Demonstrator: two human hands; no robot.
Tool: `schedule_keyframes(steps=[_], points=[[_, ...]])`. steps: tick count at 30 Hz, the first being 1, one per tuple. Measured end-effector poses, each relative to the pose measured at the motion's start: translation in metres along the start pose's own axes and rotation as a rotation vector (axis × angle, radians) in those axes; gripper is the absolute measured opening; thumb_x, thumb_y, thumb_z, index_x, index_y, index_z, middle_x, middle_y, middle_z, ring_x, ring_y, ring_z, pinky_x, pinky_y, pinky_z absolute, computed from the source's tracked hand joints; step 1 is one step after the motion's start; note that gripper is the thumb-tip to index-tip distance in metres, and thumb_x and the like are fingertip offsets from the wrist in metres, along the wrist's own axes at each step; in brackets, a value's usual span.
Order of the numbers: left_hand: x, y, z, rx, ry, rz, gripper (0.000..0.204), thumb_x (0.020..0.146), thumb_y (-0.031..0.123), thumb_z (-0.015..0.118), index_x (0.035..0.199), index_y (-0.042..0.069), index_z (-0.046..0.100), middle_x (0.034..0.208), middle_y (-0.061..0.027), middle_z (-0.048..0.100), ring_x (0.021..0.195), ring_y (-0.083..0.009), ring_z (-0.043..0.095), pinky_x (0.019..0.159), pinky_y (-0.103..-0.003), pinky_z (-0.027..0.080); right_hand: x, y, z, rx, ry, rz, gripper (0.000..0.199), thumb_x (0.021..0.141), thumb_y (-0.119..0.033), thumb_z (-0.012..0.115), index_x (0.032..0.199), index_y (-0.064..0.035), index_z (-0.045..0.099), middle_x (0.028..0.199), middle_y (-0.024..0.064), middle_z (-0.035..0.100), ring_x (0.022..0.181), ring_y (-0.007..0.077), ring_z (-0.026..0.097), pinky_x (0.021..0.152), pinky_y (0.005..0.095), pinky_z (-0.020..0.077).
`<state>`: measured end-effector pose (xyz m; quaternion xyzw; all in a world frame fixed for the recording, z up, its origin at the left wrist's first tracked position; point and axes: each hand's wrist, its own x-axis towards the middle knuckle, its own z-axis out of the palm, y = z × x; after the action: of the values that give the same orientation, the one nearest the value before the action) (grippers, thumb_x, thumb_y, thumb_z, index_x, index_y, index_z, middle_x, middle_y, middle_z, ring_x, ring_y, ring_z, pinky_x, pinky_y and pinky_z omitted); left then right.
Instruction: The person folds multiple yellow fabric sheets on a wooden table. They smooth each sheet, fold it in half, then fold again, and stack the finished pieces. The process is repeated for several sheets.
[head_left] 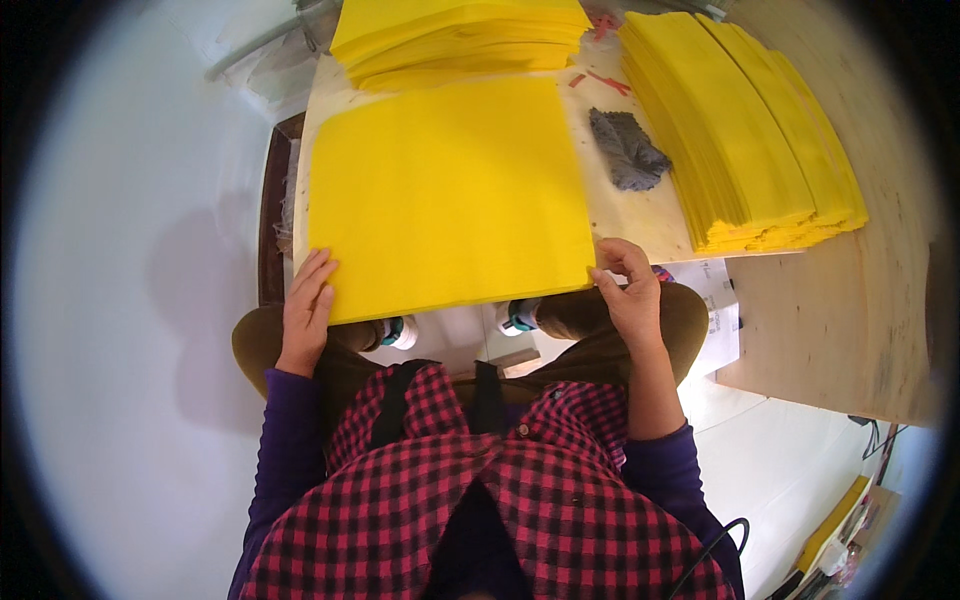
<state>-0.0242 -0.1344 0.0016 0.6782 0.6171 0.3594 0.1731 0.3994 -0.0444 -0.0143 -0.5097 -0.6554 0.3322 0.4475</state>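
Note:
A flat yellow fabric-like sheet [450, 200], possibly several in a thin layer, lies on the wooden table, its near edge reaching past the tabletop above my knees. At its near left corner rests my left hand [309, 300], fingers stretched along the side edge and touching it. My right hand [630, 290] pinches the near right corner between thumb and curled fingers. Beyond the sheet stands a thick yellow stack [460, 40] of similar pieces. To the right, a crumpled dark grey cloth [628, 150] lies on the table.
Long folded yellow stacks [740, 130] fill the table's right side, against a wooden panel [830, 320]. Red scraps [608, 82] lie near the far stack. A white wall [130, 250] rises at the left. Under the table's near edge are my shoes [402, 332] and a small wooden block [515, 361].

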Motion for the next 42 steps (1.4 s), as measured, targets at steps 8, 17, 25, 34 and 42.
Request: schedule_keyframes(steps=[8,17,25,34,42], points=[[-0.001,0.002,-0.001,-0.013,-0.012,-0.015,0.033,0.095,0.012,0.05,0.125,-0.001,0.057,0.139,-0.0164,0.05,0.135,-0.0294,0.039,0.112,-0.038,0.027,-0.025,0.027,-0.011,0.267,0.136,0.257,0.008,0.092,-0.008,0.059,0.09,-0.0006,0.062,0.079,0.0021,0.061,0.072,0.0098,0.056,0.068,0.0228,0.0468],[0.0,0.005,-0.003,-0.129,0.0,-0.055,0.05,0.095,0.017,0.048,0.141,-0.002,0.04,0.147,-0.0162,0.04,0.139,-0.0262,0.033,0.115,-0.036,0.022,-0.042,0.049,-0.012,0.327,0.107,0.348,0.035,0.1,-0.023,0.049,0.071,-0.0042,0.055,0.066,0.0012,0.055,0.06,0.0083,0.051,0.058,0.0227,0.0424],[-0.002,0.016,-0.005,-0.185,0.007,-0.067,0.056,0.098,0.028,0.044,0.144,-0.003,0.034,0.15,-0.0159,0.036,0.141,-0.0267,0.03,0.115,-0.036,0.02,-0.04,0.052,-0.01,0.301,0.089,0.353,0.037,0.1,-0.028,0.052,0.072,-0.0036,0.058,0.064,0.0009,0.056,0.058,0.0081,0.051,0.057,0.0226,0.0438],[-0.005,0.045,-0.013,-0.104,0.031,-0.028,0.051,0.1,0.026,0.042,0.143,-0.002,0.037,0.148,-0.017,0.038,0.139,-0.0276,0.033,0.114,-0.036,0.022,-0.04,0.057,-0.006,0.335,0.135,0.365,0.017,0.097,-0.015,0.054,0.088,-0.002,0.062,0.068,0.001,0.058,0.06,0.0076,0.053,0.056,0.0222,0.0443],[-0.01,0.07,-0.003,-0.093,0.01,0.114,0.052,0.099,0.026,0.044,0.142,-0.002,0.038,0.146,-0.017,0.041,0.138,-0.0283,0.034,0.114,-0.039,0.021,-0.045,0.059,-0.005,0.204,0.002,0.352,0.013,0.095,-0.012,0.056,0.093,-0.0016,0.064,0.068,0.0015,0.06,0.059,0.0082,0.054,0.055,0.0224,0.0446]])
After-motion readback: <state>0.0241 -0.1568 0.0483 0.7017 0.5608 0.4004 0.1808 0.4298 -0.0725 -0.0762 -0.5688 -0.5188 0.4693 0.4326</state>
